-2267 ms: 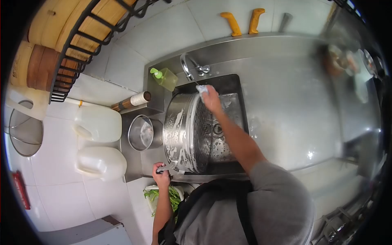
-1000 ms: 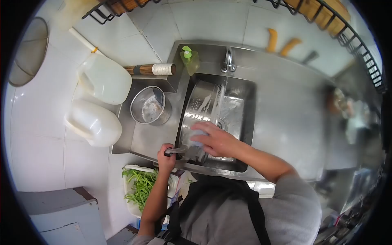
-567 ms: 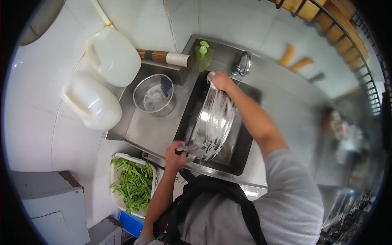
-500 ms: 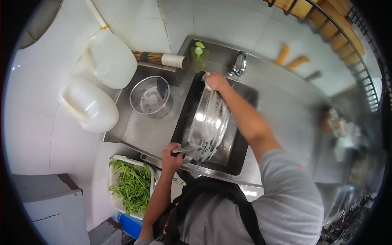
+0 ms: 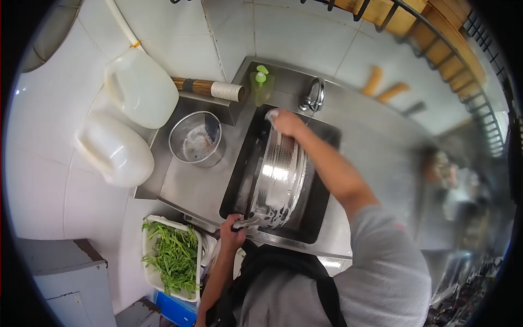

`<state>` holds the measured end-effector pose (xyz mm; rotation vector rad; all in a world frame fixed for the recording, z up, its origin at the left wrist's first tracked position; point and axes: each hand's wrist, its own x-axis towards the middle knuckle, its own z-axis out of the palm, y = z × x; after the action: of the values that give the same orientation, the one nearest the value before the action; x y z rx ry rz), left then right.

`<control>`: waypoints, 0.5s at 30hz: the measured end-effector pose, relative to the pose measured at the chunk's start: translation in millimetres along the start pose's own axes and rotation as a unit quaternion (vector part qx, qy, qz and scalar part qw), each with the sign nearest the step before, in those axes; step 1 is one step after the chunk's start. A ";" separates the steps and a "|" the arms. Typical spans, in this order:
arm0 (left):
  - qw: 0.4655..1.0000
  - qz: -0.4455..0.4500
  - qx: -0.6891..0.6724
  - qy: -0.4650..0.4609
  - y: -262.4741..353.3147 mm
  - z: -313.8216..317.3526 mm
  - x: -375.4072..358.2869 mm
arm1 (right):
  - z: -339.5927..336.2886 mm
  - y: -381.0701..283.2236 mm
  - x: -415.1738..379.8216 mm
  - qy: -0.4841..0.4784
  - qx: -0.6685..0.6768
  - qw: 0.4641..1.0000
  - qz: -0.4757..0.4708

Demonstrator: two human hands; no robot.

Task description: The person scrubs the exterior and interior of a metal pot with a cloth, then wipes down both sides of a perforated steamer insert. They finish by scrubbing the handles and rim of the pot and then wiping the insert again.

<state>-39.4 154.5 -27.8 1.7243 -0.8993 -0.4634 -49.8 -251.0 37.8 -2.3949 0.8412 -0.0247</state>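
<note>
A large metal pot (image 5: 275, 169) lies tilted on its side in the sink (image 5: 231, 185), its curved wall streaked with white suds. My left hand (image 5: 232, 233) is closed round the pot's dark handle at the near end, close to the sink's front edge. At the far end, my right hand (image 5: 287, 123) is pressed against the pot, fingers curled over a white soapy cloth (image 5: 271, 114). The cloth is mostly hidden by the hand, and suds make its outline hard to read. Just beyond this hand is the chrome faucet (image 5: 316, 95).
A smaller metal pot (image 5: 197, 158) with sudsy water and a dark scraper stands on the left ledge. Behind are a green-topped soap bottle (image 5: 262, 87) and a bamboo brush (image 5: 210, 88). White jugs (image 5: 122, 150) hang at left, above a basket of leafy greens (image 5: 171, 253).
The view has shifted, so the scene sits slightly lower. My right hand has slid a little along the pot's far end. Less foam covers the pot's wall. My left hand keeps its hold.
</note>
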 end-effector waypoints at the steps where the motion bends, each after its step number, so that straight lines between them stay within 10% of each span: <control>1: 1.000 0.015 0.002 0.003 -0.5 -1.1 1.1 | 14.9 26.2 30.9 0.005 -0.127 0.992 -0.005; 5: 1.000 0.020 0.010 0.000 -4.3 -1.5 -0.5 | 1.3 17.4 13.6 -0.044 -0.116 0.991 0.057; 9: 0.999 0.052 0.010 0.007 -4.3 4.3 -5.1 | 22.1 -34.3 -139.6 0.239 -0.031 0.965 -0.101; 15: 0.998 0.042 0.019 -0.041 -10.2 -0.5 -5.9 | 71.7 -64.9 -215.7 0.298 -0.089 0.949 -0.057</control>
<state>-39.4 160.5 -37.9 1.7054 -1.0416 -0.4660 -171.0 -48.5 50.8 -2.6381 0.9965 -0.7829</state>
